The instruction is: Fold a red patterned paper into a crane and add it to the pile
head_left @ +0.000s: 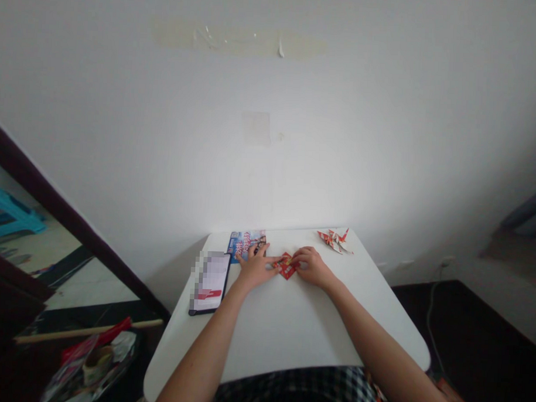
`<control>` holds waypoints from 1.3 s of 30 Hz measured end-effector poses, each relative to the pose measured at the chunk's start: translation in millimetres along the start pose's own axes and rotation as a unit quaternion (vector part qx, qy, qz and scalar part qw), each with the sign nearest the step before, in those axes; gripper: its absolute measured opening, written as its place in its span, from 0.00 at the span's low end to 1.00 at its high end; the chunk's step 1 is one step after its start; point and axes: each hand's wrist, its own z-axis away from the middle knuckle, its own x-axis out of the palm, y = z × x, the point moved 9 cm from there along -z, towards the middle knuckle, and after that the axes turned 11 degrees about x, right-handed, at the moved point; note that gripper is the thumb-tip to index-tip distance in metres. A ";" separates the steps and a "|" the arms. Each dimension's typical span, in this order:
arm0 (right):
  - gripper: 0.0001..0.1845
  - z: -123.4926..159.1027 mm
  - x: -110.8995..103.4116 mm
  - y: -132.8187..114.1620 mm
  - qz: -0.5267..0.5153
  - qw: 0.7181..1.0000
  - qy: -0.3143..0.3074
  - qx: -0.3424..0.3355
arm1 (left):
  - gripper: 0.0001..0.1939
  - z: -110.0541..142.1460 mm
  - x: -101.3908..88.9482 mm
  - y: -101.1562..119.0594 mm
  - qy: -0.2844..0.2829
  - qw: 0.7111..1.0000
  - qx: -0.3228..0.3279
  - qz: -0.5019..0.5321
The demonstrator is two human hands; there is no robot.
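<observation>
A small folded red square of paper (287,271) with a printed pattern lies on the white table, turned so that a corner points toward me. My left hand (254,271) rests to its left with the fingers spread; the thumb and index finger reach the paper's left corner. Bent fingers of my right hand (312,265) pinch the paper's right side. Part of the paper is hidden under the fingertips. Just beyond my left hand, a blue printed sheet (235,247) lies partly covered by it.
A dark-edged tablet or phone (223,281) with a lit screen lies at the table's left. Red-and-white folded paper figures (334,239) sit at the back right. The white table (285,336) meets a wall at the back. A bag of litter (97,365) stands on the floor, lower left.
</observation>
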 end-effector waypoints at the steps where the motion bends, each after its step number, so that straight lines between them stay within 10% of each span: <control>1: 0.16 0.4 -0.8 -0.8 0.000 1.000 -0.002 -0.001 | 0.21 -0.2 0.6 -0.4 -0.006 1.000 0.000 -0.002; 39: 0.06 -1.8 -0.6 -0.1 0.001 0.999 -0.006 0.037 | 0.20 -2.3 0.6 0.4 0.009 1.000 -0.006 0.002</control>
